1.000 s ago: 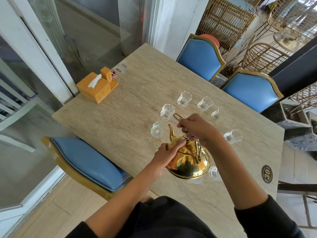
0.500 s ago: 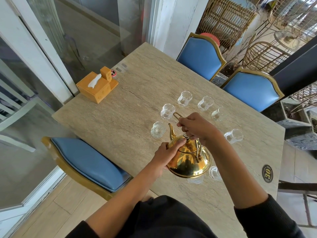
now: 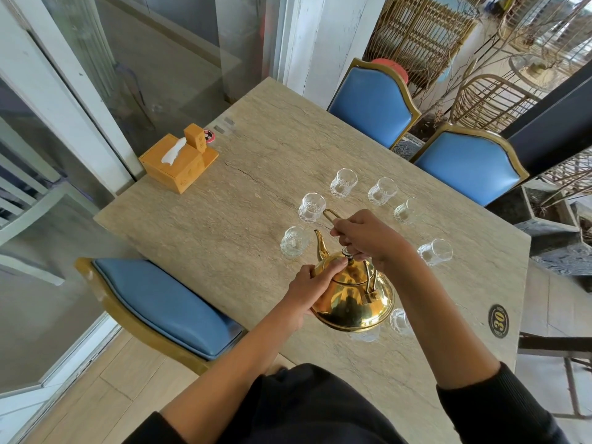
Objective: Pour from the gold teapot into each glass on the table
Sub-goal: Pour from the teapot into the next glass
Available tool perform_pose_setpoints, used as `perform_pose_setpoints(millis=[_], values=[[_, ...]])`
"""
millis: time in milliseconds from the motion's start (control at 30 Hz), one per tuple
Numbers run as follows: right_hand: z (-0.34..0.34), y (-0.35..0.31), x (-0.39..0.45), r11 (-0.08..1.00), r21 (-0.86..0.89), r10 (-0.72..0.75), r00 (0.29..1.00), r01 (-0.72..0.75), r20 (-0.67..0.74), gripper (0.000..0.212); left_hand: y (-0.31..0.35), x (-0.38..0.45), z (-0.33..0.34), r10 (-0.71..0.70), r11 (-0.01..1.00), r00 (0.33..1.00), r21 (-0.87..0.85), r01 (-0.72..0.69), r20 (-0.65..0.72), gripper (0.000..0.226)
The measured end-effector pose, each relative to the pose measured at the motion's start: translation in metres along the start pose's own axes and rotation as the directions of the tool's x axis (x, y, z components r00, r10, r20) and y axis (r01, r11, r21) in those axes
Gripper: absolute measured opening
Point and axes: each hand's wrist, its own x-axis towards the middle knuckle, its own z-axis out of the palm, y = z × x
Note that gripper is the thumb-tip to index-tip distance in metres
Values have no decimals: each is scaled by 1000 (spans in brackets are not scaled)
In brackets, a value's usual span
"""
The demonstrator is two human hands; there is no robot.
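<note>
Stone-look bench (image 3: 224,219) carries everything. Landmark: gold teapot (image 3: 349,302), near the bench's near edge, spout (image 3: 321,246) aimed at the far-left side.

Blue chairs: one (image 3: 160,309) left of the teapot, tucked at the bench side; two more (image 3: 373,102) (image 3: 467,163) beyond the far-right edge.

Orange tissue box (image 3: 177,161) sits well beyond and left of the teapot, near the far-left corner.

Right hand (image 3: 368,238) is curled round the teapot's wire handle, directly above the lid. Left hand (image 3: 312,286) sits against the teapot's left side, fingers wrapped on the body, thumb reaching up to the lid knob (image 3: 346,252).

Glasses in an arc round the teapot: one (image 3: 294,241) just beside the spout tip, one (image 3: 311,207) beyond it, two (image 3: 343,183) (image 3: 382,191) farther out, one (image 3: 405,211) beyond the right hand, one (image 3: 434,252) to the right. Another (image 3: 398,321) is partly hidden at the teapot's near-right base. Can't tell what's in any glass.

Round "30" sticker (image 3: 498,321) is right of the teapot, near the bench edge.
</note>
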Motion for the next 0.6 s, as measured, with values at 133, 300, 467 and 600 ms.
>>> perform_pose_setpoints(millis=[133, 300, 467, 600], values=[[0, 0, 1, 1000, 4, 8, 1000, -8, -4, 32, 3, -2, 0, 2, 1000, 1000, 4, -2, 3, 123], [-1, -1, 0, 1000, 3, 6, 1000, -6, -5, 32, 3, -2, 1, 8, 1000, 1000, 6, -8, -3, 124], [-1, 0, 0, 1000, 6, 7, 1000, -7, -6, 32, 3, -2, 2, 7, 1000, 1000, 0, -7, -6, 122], [-2, 0, 1, 1000, 5, 13, 1000, -13, -4, 31, 2, 0, 2, 7, 1000, 1000, 7, -7, -13, 124]])
